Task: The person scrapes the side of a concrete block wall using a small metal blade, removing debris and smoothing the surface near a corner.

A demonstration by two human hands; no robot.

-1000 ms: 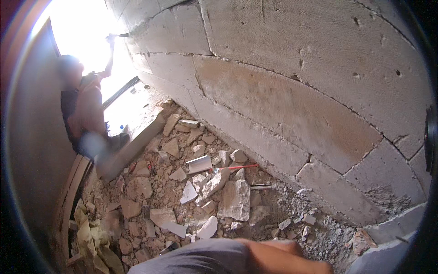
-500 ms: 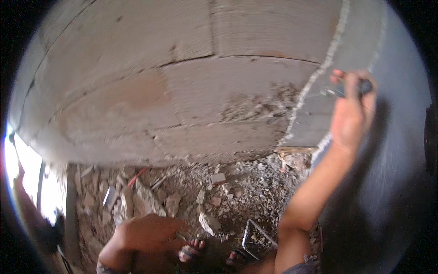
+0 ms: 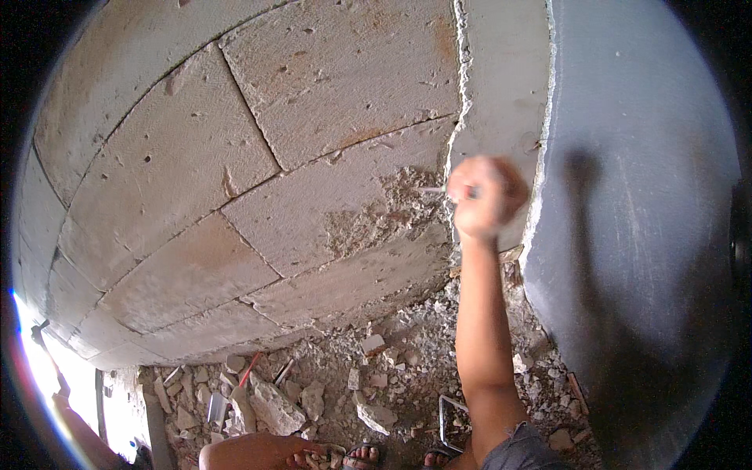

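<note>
My right hand, blurred by motion, is closed round a screwdriver. Its thin shaft points left at the rough, chipped patch in the block wall. Whether the tip touches the wall, I cannot tell. The fist covers most of the handle, in front of the smooth grey strip with crumbly edges. My left hand is low at the bottom edge, beside my sandalled foot. Its fingers are too dim and cut off to read.
Broken masonry and rubble cover the ground below the wall. A bent white metal frame stands by my feet. The dark grey wall rises on the right. At far left, another person's arm holds a tool against a bright opening.
My right hand has swung left from the dark grey wall toward the chipped patch, bringing the screwdriver with it. The view has shifted, showing more of the block wall.
</note>
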